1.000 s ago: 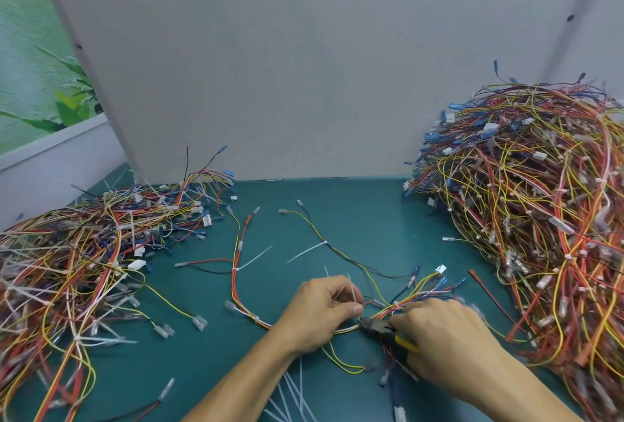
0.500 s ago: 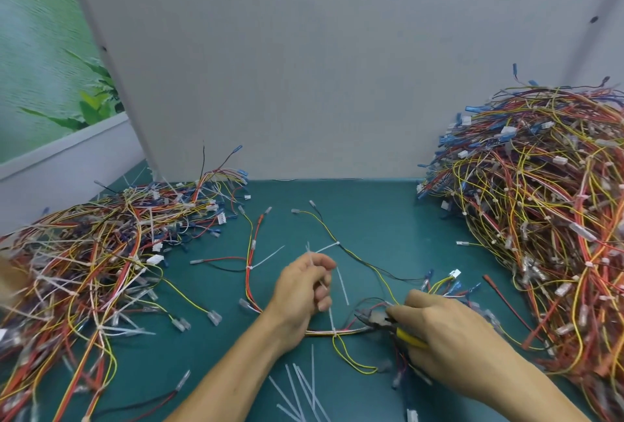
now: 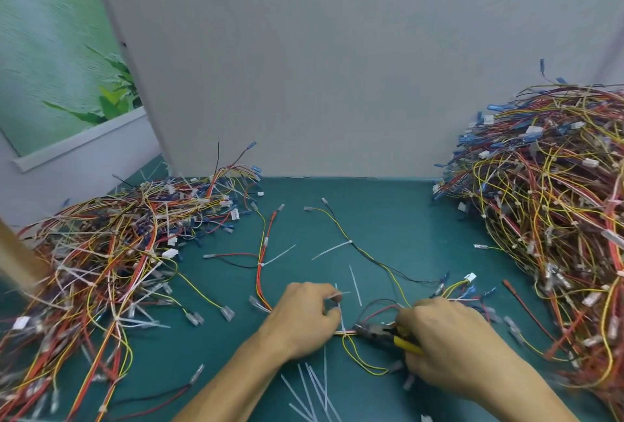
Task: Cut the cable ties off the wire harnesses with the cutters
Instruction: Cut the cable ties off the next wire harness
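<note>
Lining up a cut: my left hand (image 3: 304, 317) pinches the cable tie (image 3: 342, 322), my right hand (image 3: 449, 350) grips the cutters (image 3: 378, 334); next, nose onto it.

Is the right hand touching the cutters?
Touching. The head view shows the right hand curled round the yellow handles of the cutters; the left hand pinches a cable tie.
</note>
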### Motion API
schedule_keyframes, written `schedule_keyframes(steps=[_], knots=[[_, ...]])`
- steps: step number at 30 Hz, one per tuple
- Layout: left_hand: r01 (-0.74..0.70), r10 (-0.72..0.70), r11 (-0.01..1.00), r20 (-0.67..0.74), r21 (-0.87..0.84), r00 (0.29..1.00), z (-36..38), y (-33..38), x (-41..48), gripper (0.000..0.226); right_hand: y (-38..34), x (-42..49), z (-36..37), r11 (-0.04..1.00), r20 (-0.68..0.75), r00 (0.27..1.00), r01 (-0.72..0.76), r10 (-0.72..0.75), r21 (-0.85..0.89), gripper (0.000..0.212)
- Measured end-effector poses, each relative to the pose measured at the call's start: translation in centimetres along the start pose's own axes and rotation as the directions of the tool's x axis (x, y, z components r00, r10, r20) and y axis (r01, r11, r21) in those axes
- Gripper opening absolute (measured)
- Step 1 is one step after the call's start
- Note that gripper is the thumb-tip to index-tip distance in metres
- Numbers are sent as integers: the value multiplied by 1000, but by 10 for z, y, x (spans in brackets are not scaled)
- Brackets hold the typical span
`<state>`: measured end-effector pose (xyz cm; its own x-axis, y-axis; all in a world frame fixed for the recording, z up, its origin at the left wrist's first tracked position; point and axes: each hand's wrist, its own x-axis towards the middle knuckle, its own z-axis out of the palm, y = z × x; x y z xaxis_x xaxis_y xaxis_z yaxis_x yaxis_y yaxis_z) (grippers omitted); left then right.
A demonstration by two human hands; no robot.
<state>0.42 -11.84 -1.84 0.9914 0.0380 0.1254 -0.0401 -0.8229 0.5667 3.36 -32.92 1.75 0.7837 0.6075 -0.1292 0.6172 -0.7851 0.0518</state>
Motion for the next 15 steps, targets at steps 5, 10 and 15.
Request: schedule_keyframes(steps=[5, 10, 15], knots=[[63, -63, 998, -52, -15, 997, 2, -1, -1, 49, 0, 1, -6, 1000, -8, 1000, 7, -7, -16, 21], [-16, 14, 999, 56, 32, 998, -4, -1, -3, 40, 1, 2, -14, 1000, -29, 1000, 4, -4, -2, 13], [0, -18, 996, 220, 85, 975, -6, -5, -2, 41, 4, 2, -9, 998, -22, 999, 33, -31, 59, 17]])
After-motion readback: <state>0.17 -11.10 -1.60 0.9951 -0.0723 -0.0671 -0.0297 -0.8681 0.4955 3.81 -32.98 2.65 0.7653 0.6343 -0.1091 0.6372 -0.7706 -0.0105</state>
